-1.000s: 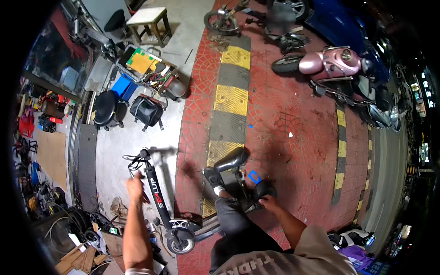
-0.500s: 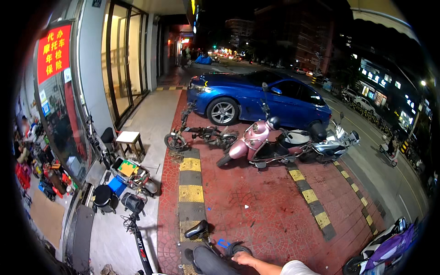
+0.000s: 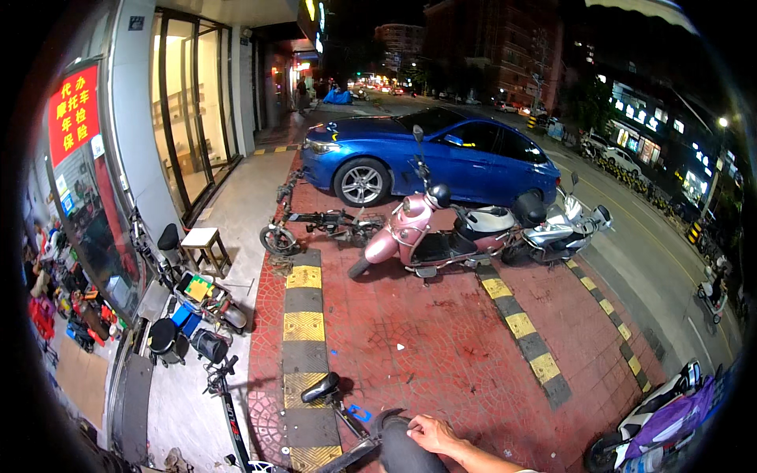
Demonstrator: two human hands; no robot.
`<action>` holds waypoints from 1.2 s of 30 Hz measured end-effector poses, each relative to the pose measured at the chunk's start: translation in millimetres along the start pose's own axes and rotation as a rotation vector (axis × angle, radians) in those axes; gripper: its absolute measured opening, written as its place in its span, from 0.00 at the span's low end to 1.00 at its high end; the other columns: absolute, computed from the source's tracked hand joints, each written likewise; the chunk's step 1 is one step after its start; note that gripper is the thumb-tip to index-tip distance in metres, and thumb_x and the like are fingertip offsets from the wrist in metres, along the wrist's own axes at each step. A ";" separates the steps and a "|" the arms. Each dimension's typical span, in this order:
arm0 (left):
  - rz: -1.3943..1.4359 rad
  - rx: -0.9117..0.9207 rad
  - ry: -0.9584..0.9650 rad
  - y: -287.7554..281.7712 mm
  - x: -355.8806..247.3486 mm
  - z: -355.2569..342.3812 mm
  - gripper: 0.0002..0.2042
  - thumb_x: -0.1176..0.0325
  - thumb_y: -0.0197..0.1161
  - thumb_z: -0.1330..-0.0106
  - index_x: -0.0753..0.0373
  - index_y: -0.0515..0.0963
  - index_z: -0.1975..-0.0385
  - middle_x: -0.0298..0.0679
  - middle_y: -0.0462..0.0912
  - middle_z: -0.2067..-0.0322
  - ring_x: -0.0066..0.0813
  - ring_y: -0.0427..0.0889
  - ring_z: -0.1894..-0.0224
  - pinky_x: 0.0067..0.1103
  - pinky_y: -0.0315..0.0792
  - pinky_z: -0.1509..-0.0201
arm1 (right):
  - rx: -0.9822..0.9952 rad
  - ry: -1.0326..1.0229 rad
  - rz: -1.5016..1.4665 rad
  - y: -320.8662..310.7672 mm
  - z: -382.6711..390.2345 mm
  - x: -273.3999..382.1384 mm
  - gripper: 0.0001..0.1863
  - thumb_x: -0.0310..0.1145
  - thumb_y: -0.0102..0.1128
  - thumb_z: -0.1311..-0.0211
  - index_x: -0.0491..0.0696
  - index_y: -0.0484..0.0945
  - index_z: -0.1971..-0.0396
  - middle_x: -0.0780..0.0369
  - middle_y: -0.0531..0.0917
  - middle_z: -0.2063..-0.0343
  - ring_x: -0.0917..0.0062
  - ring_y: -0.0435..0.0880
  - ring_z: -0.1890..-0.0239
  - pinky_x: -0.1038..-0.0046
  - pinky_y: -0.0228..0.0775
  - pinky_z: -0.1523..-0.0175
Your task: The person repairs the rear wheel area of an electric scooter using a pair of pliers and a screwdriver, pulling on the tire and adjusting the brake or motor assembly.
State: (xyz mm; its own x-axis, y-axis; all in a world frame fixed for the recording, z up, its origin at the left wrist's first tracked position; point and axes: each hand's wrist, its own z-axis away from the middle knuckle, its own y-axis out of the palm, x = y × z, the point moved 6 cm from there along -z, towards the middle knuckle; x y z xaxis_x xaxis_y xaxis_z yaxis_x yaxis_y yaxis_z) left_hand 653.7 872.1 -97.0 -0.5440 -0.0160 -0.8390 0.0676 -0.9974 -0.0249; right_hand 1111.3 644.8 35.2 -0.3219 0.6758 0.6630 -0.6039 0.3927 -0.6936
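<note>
Night, red-paved sidewalk: a person's R hand (image 3: 428, 433) is resting, fingers curled, at a dark rounded surface (image 3: 406, 451) (wheel guard or wearer's own knee, can't tell which), so whether it's gripping anything can't be told. L hand isn't showing; its grip is likewise unknown. The black kick scooter (image 3: 233, 426) is standing near, stem left of the hand, approx. upright, its saddle (image 3: 321, 388) rising between. The step in hand is seemingly steadying or positioning the scooter; the next move is probably calling for a firm hold and balance. A yellow-and-black ramp strip (image 3: 303, 325) is running beneath the saddle, possibly hampering wheels; a blue rectangular frame (image 3: 359, 413) is lying just beside. Far side, a pink motor scooter (image 3: 384, 246) and blue sedan (image 3: 441, 162) are blocking the way; left, a black bag (image 3: 210, 345) is sitting near a white-topped stool (image 3: 203, 238).
</note>
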 end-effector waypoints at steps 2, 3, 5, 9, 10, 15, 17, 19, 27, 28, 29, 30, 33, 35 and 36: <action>-0.184 -0.110 -0.056 35.2 16.0 -16.3 0.06 0.62 0.61 0.25 0.56 0.80 0.62 0.31 0.81 0.75 0.22 0.73 0.79 0.27 0.74 0.74 | 0.036 -0.036 0.080 1.6 -0.5 -44.5 0.17 0.45 0.67 0.33 0.50 0.85 0.52 0.56 0.90 0.57 0.59 0.91 0.52 0.57 0.81 0.45; -0.277 -0.159 -0.076 55.5 28.9 -29.6 0.06 0.63 0.62 0.26 0.56 0.81 0.58 0.31 0.83 0.73 0.22 0.75 0.77 0.27 0.75 0.73 | 0.069 -0.031 0.144 21.2 -0.5 -88.5 0.18 0.47 0.68 0.34 0.50 0.84 0.53 0.55 0.90 0.56 0.57 0.89 0.50 0.55 0.81 0.45; -0.449 -0.254 -0.100 92.3 47.1 -75.7 0.11 0.66 0.65 0.29 0.57 0.84 0.49 0.33 0.86 0.69 0.22 0.79 0.73 0.27 0.75 0.70 | 0.386 0.063 0.273 69.9 9.1 -197.2 0.23 0.52 0.71 0.34 0.54 0.82 0.46 0.57 0.88 0.54 0.60 0.86 0.46 0.55 0.79 0.47; -0.358 -0.187 -0.369 185.7 -41.8 -117.1 0.10 0.66 0.65 0.32 0.54 0.85 0.78 0.32 0.77 0.81 0.24 0.76 0.78 0.29 0.71 0.72 | 0.586 0.084 0.153 41.9 38.0 -223.6 0.13 0.42 0.70 0.42 0.49 0.90 0.63 0.49 0.90 0.61 0.53 0.89 0.53 0.47 0.79 0.45; -0.337 -0.142 -0.354 205.4 -19.1 -143.4 0.13 0.65 0.65 0.32 0.53 0.81 0.82 0.31 0.75 0.83 0.25 0.73 0.80 0.29 0.68 0.75 | 0.575 0.085 0.117 23.1 33.2 -250.0 0.13 0.42 0.71 0.42 0.49 0.90 0.62 0.49 0.90 0.61 0.54 0.89 0.53 0.48 0.79 0.45; -0.278 -0.029 -0.162 278.7 -15.5 -258.2 0.23 0.62 0.66 0.32 0.50 0.69 0.92 0.29 0.68 0.87 0.28 0.63 0.87 0.30 0.60 0.81 | 0.542 0.070 -0.006 -79.5 -1.7 -346.0 0.15 0.44 0.71 0.41 0.50 0.89 0.60 0.51 0.89 0.60 0.55 0.88 0.52 0.49 0.79 0.45; -0.292 -0.088 -0.219 288.0 -84.3 -288.1 0.22 0.61 0.65 0.32 0.51 0.69 0.91 0.30 0.69 0.86 0.29 0.64 0.86 0.30 0.61 0.81 | 0.526 0.072 -0.043 -111.4 -6.5 -364.7 0.16 0.45 0.71 0.41 0.50 0.88 0.60 0.51 0.88 0.60 0.56 0.88 0.52 0.49 0.79 0.45; -0.297 -0.111 -0.202 297.3 -129.3 -317.3 0.21 0.61 0.65 0.32 0.52 0.70 0.90 0.30 0.69 0.86 0.30 0.65 0.86 0.30 0.61 0.80 | 0.504 0.072 -0.072 -140.2 -11.1 -378.8 0.17 0.45 0.71 0.40 0.50 0.88 0.59 0.52 0.88 0.59 0.56 0.88 0.52 0.49 0.79 0.46; -0.244 -0.187 -0.193 312.5 -179.8 -356.6 0.18 0.59 0.63 0.31 0.54 0.72 0.85 0.33 0.72 0.84 0.33 0.69 0.84 0.31 0.64 0.79 | 0.532 0.087 -0.144 -162.9 -21.1 -396.7 0.20 0.48 0.71 0.39 0.50 0.86 0.55 0.54 0.87 0.57 0.59 0.86 0.51 0.51 0.79 0.46; -0.236 -0.196 -0.196 311.3 -176.7 -355.0 0.18 0.59 0.63 0.30 0.55 0.72 0.84 0.34 0.72 0.84 0.33 0.69 0.84 0.31 0.64 0.79 | 0.542 0.087 -0.149 -159.0 -21.9 -394.3 0.20 0.49 0.71 0.39 0.50 0.85 0.55 0.55 0.87 0.57 0.59 0.86 0.51 0.51 0.79 0.46; -0.221 -0.205 -0.199 308.7 -174.4 -352.5 0.18 0.58 0.62 0.30 0.55 0.73 0.84 0.34 0.73 0.83 0.33 0.70 0.84 0.31 0.65 0.79 | 0.549 0.089 -0.149 -155.6 -24.0 -390.8 0.20 0.49 0.71 0.39 0.50 0.85 0.55 0.55 0.86 0.57 0.59 0.86 0.51 0.51 0.79 0.46; -0.208 -0.215 -0.202 306.5 -169.5 -350.0 0.18 0.58 0.62 0.30 0.55 0.73 0.83 0.35 0.73 0.83 0.34 0.70 0.83 0.31 0.65 0.79 | 0.559 0.089 -0.149 -151.2 -24.7 -387.7 0.21 0.49 0.71 0.39 0.50 0.85 0.54 0.55 0.86 0.57 0.60 0.86 0.50 0.52 0.79 0.46; -0.170 -0.244 -0.207 294.7 -150.0 -338.3 0.17 0.57 0.61 0.30 0.56 0.74 0.81 0.36 0.74 0.82 0.35 0.72 0.83 0.31 0.66 0.78 | 0.590 0.085 -0.151 -131.1 -27.2 -371.8 0.22 0.50 0.71 0.39 0.50 0.84 0.53 0.56 0.86 0.56 0.61 0.86 0.50 0.52 0.79 0.46; -0.140 -0.267 -0.216 284.9 -133.8 -326.7 0.17 0.57 0.61 0.30 0.57 0.74 0.80 0.36 0.75 0.82 0.36 0.73 0.82 0.31 0.67 0.78 | 0.616 0.081 -0.151 -114.4 -27.5 -358.4 0.23 0.51 0.71 0.38 0.50 0.84 0.52 0.56 0.86 0.56 0.61 0.85 0.50 0.53 0.79 0.47; -0.130 -0.279 -0.221 276.6 -126.1 -320.9 0.17 0.57 0.61 0.29 0.57 0.75 0.79 0.37 0.75 0.82 0.36 0.73 0.82 0.32 0.67 0.78 | 0.628 0.076 -0.154 -103.3 -28.5 -349.7 0.23 0.52 0.71 0.38 0.50 0.83 0.52 0.57 0.85 0.55 0.62 0.85 0.50 0.53 0.79 0.47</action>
State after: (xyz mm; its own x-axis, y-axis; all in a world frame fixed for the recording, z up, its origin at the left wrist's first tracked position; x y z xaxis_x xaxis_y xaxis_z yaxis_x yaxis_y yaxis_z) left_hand 1009.4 620.8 -172.5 -0.7283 0.0644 -0.6822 0.1946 -0.9352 -0.2960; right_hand 1307.0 385.7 -133.1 -0.1591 0.6926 0.7036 -0.9577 0.0648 -0.2804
